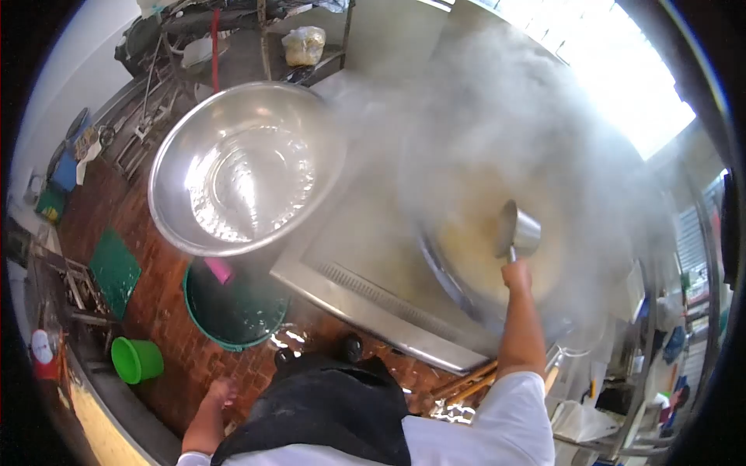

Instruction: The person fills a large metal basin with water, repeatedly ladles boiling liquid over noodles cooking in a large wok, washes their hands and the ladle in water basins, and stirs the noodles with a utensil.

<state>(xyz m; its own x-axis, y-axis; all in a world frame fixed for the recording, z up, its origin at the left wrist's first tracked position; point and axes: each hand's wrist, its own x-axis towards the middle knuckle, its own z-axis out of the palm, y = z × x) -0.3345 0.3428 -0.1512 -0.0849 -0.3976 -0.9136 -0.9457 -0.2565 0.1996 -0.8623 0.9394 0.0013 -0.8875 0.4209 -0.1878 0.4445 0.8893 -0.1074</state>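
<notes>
My right hand [516, 273] is closed around the handle of a metal dipper [521, 231]. The dipper is held tilted above a large round cooking pot [443, 268] with yellowish liquid [482, 260] in it. Thick steam hides the pot's far side, and I cannot tell what the dipper holds. Low at my left side hangs my left hand [223, 391], away from the pot and near no tool. Its fingers are too blurred to read. A wide shiny metal basin [175, 171] stands left of the pot, by the steel stove top [373, 307].
Below the basin is a dark green tub [233, 326] with a pink object [220, 269] at its rim. A bright green bucket [137, 360] stands on the wet brick floor [175, 373]. Wooden poles [470, 384] lean by my right side. Cluttered shelves line the room's edges.
</notes>
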